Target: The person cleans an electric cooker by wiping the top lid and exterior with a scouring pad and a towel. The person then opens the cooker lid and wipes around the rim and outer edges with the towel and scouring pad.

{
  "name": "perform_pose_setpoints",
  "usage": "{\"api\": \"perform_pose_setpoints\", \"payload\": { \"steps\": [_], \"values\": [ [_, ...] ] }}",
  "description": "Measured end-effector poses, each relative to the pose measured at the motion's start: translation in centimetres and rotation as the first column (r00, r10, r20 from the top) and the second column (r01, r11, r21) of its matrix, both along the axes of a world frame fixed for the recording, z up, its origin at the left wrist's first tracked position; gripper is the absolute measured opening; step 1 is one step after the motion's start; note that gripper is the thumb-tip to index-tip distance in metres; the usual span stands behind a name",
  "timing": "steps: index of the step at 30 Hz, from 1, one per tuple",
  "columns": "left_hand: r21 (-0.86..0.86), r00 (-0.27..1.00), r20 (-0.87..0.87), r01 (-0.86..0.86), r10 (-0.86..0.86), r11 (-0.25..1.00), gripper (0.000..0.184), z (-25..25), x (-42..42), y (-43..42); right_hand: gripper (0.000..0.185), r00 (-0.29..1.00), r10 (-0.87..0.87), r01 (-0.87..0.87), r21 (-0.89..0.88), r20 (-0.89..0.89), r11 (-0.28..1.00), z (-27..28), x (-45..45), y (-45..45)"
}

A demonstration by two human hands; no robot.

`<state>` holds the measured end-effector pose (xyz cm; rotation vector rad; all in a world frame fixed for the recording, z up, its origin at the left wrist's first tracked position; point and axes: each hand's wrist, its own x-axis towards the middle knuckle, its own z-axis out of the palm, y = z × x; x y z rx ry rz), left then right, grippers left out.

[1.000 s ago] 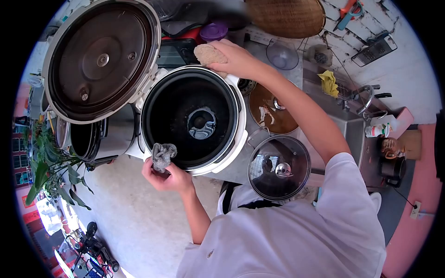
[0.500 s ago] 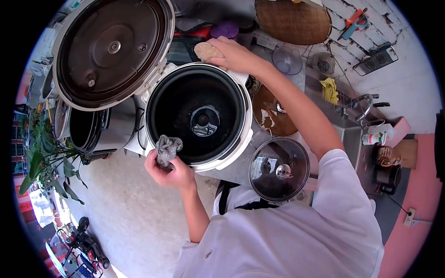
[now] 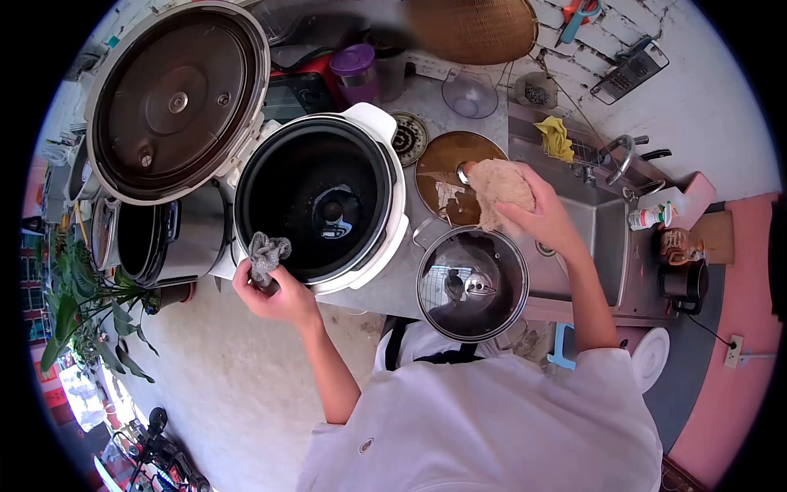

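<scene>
In front of me is a white electric pressure cooker (image 3: 382,238) with a black inner pot (image 3: 328,176), its big lid (image 3: 176,102) swung up on the left. My left hand (image 3: 279,297) grips a crumpled grey cloth (image 3: 267,252) against the cooker's near left rim. My right hand (image 3: 545,211) is closed round a beige cloth (image 3: 498,193), held over the counter between a brown round lid (image 3: 447,168) and the sink. Below that cloth stands a pot with a glass lid (image 3: 473,283).
The steel sink (image 3: 594,238) lies to the right, with a faucet (image 3: 619,160) and a yellow cloth (image 3: 555,138) at its back edge. Left of the cooker stands another large pot (image 3: 193,234). A purple-lidded cup (image 3: 354,70) and a clear bowl (image 3: 470,94) sit behind.
My right hand has carried the beige cloth from the cooker's far rim over to the right, towards the sink. My left hand stays at the near rim with the grey cloth. The view has shifted slightly.
</scene>
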<state>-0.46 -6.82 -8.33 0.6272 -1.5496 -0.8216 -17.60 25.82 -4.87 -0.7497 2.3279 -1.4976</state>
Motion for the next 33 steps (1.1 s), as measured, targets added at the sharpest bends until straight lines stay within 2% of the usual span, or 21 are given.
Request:
{"api": "perform_pose_setpoints", "payload": {
  "steps": [2,3,4,6,7,9,10,11,12,14,15,16,18,19,21,24,26,28,30,31,33],
  "values": [
    [-0.024,0.995,0.095,-0.041,0.043,0.999,0.019,0.2,0.3,-0.2,0.051,0.973,-0.206,0.222,-0.169,0.105,0.960,-1.0,3.1,6.0],
    [0.016,0.984,0.160,-0.076,0.073,0.997,0.021,0.7,0.5,0.1,0.052,0.938,-0.324,0.336,-0.099,0.124,0.937,-1.9,4.6,9.2],
    [0.067,0.997,0.066,-0.039,0.035,0.997,0.024,0.7,0.3,0.1,0.051,0.909,-0.392,0.399,-0.026,0.140,0.916,-3.0,6.3,11.9],
    [0.061,0.997,0.048,-0.061,0.058,0.996,0.029,1.0,0.6,0.0,0.053,0.862,-0.492,0.489,0.052,0.123,0.871,-7.3,9.3,17.2],
    [-0.022,0.996,0.053,-0.074,0.075,0.997,0.030,0.6,1.1,-0.7,0.053,0.848,-0.515,0.511,0.065,0.123,0.857,-9.8,11.0,18.9],
    [-0.005,0.999,-0.001,-0.045,0.045,0.999,0.031,0.5,2.1,-0.9,0.059,0.824,-0.528,0.567,0.328,-0.207,0.756,-14.1,14.7,21.2],
    [-0.032,1.000,-0.010,-0.028,0.028,0.999,0.031,0.8,2.6,-0.5,0.059,0.821,-0.535,0.571,0.331,-0.200,0.751,-16.0,16.0,21.7],
    [-0.060,1.000,-0.015,-0.014,0.013,0.998,0.031,1.2,3.2,0.0,0.063,0.842,-0.505,0.534,0.425,-0.188,0.731,-17.8,17.4,21.7],
    [0.017,1.000,-0.008,-0.003,0.003,1.000,0.031,1.7,3.7,0.8,0.068,0.864,-0.473,0.488,0.514,-0.171,0.705,-19.8,18.7,21.7],
    [-0.002,1.000,0.010,-0.022,0.022,1.000,0.033,2.6,4.3,2.2,0.071,0.885,-0.427,0.451,0.567,-0.184,0.690,-25.6,21.1,21.8],
    [-0.019,0.999,0.018,-0.042,0.043,0.999,0.035,2.9,4.7,2.7,0.074,0.904,-0.377,0.418,0.614,-0.204,0.670,-26.3,21.5,21.2],
    [-0.020,0.999,0.014,-0.043,0.043,0.999,0.035,2.9,5.1,3.0,0.074,0.907,-0.373,0.410,0.616,-0.196,0.673,-26.8,21.9,21.0],
    [-0.047,0.995,0.054,-0.079,0.082,0.996,0.035,2.9,6.4,2.8,0.083,0.889,-0.391,0.438,0.695,-0.240,0.570,-26.8,22.0,19.8],
    [-0.070,0.989,0.085,-0.113,0.119,0.991,0.035,2.8,7.1,2.6,0.083,0.890,-0.388,0.436,0.694,-0.239,0.573,-26.2,21.8,19.2],
    [-0.083,0.990,0.075,-0.114,0.120,0.990,0.034,2.4,8.3,2.4,0.088,0.897,-0.416,0.343,0.834,-0.153,0.432,-24.2,21.3,18.4],
    [-0.040,0.985,0.123,-0.118,0.122,0.992,0.027,2.6,9.9,2.4,0.091,0.871,-0.431,0.447,0.746,-0.237,0.493,-21.3,19.6,18.8],
    [0.001,0.991,0.082,-0.110,0.109,0.994,0.027,2.6,10.1,2.4,0.088,0.817,-0.555,0.541,0.537,-0.154,0.647,-22.2,18.0,21.9],
    [0.045,0.988,0.123,-0.102,0.096,0.994,0.025,2.5,11.6,1.6,0.078,0.737,-0.635,0.663,0.432,-0.232,0.611,-22.6,16.6,23.6],
    [0.113,0.992,0.115,-0.057,0.044,0.992,0.023,2.8,12.0,1.4,0.065,0.629,-0.761,0.760,0.331,-0.157,0.560,-18.4,14.5,23.1],
    [0.172,0.992,0.122,-0.032,0.011,0.985,0.022,2.9,12.1,1.1,0.055,0.589,-0.789,0.806,0.193,-0.175,0.559,-16.2,13.3,22.4],
    [0.316,0.992,0.015,0.115,-0.126,0.942,0.021,2.9,12.3,0.7,0.043,0.580,-0.797,0.802,-0.051,-0.170,0.595,-9.2,11.7,18.3]
  ]
}}
